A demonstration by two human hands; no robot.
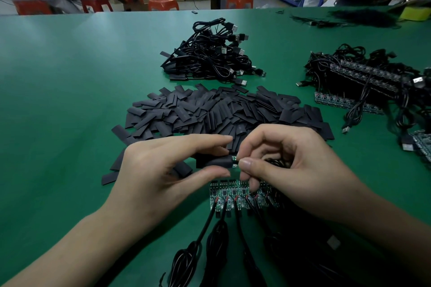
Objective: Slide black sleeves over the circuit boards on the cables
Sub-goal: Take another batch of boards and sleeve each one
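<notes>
Head view: just nearer me than the sleeve pile (210, 109), my left hand (163, 170) pinches a black sleeve (217, 162) between its fingers. My right hand (286, 165), fingers curled, pinches the circuit board (234, 161) poking from its end. The sleeve seems light and floppy, so I'd grip its edges.

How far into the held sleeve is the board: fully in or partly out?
Partly out: the board shows green past the sleeve.
</notes>
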